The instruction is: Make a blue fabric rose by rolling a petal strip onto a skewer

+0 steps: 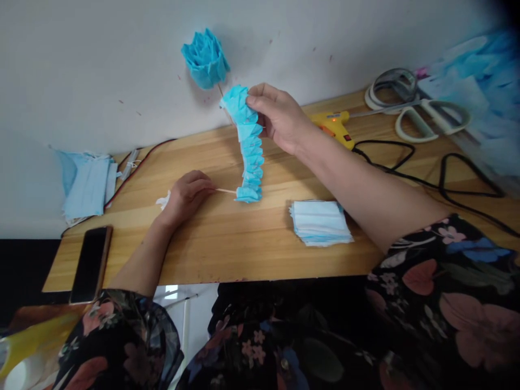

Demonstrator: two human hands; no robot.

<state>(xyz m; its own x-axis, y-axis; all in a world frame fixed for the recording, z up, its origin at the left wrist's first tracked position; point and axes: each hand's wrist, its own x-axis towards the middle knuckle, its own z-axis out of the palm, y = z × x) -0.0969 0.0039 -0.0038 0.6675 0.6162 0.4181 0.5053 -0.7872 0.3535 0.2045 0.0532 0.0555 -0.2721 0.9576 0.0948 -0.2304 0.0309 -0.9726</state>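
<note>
My right hand (280, 116) pinches the upper end of a long blue pleated strip (252, 154), which looks made of mask fabric and hangs down toward the table. At its lower end the strip meets a thin wooden stick (225, 190). My left hand (190, 194), low over the wood, has its fingers closed on the other end of that stick. Behind the strip, a blue fabric rose (206, 59) stands against the wall on a thin stem, whose lower part is hidden.
A stack of pale blue fabric pieces (320, 223) lies at mid-table. Behind my right forearm sit a yellow glue gun (335, 127), its black cord (398, 168) and scissors (430, 120). Face masks (86, 184) and a phone (91, 264) are on the left, blue scraps (487, 92) far right.
</note>
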